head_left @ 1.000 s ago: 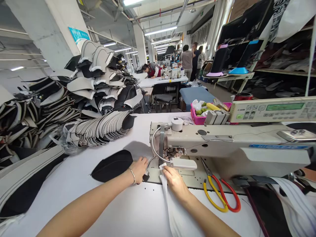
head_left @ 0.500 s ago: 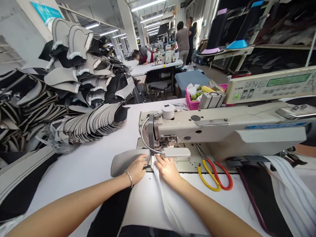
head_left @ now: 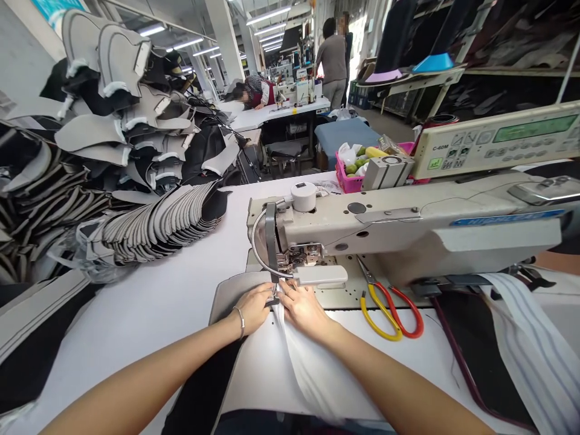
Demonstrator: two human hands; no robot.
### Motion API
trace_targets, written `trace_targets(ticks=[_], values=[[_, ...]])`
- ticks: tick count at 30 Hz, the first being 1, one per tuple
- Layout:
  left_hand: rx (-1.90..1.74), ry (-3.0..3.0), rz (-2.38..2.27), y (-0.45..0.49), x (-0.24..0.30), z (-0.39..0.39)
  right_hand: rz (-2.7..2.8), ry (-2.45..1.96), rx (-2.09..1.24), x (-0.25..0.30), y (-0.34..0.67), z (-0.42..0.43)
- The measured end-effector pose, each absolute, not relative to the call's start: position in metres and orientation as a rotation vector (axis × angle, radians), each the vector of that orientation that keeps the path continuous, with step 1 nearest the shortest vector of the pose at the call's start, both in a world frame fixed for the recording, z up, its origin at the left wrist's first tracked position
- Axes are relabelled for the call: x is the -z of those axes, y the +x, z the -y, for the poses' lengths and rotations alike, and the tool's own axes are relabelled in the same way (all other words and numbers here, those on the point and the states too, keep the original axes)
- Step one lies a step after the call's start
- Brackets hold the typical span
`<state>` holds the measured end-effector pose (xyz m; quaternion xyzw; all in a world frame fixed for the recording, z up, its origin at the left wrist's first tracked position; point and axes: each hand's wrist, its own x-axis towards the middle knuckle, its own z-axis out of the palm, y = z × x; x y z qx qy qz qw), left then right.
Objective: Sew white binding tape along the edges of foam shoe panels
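My left hand [head_left: 254,307] presses down on a grey fabric piece [head_left: 229,292] right in front of the sewing machine's [head_left: 408,226] needle; its fingers are curled on the cloth's edge. My right hand [head_left: 302,307] lies beside it with fingers pinching a white strip of tape [head_left: 308,374] that runs back toward me. Both hands meet at the presser foot [head_left: 277,285]. A black fabric panel [head_left: 199,393] hangs off the table's near edge under my left arm.
Scissors with yellow and red handles [head_left: 389,305] lie on the machine bed to the right. Stacks of grey and black cut pieces [head_left: 136,175] fill the table's left side. A pink basket [head_left: 351,175] stands behind the machine. People work at a far table [head_left: 276,112].
The black piece at the needle has been replaced by a grey one, now further under the foot. My hands have closed in together at the needle. The camera has tilted down.
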<state>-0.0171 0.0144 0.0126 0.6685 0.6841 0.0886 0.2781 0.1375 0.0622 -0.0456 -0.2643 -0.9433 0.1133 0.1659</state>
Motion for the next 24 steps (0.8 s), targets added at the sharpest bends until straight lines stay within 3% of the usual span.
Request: trace_targets(ticks=[6,12,24], values=[[-0.269,1.864,-1.883,-0.016,-0.004,-0.011,2.521,-1.032,-0.374,0.049,0.140,-0.068],[-0.423,1.821,-1.827,-0.015,0.000,-0.009,2.603,-0.960,-0.479,0.049,0.135,-0.070],[-0.529,1.708,-1.828,-0.010,0.002,-0.021,2.738,-1.031,-0.295,0.041,0.130,-0.071]])
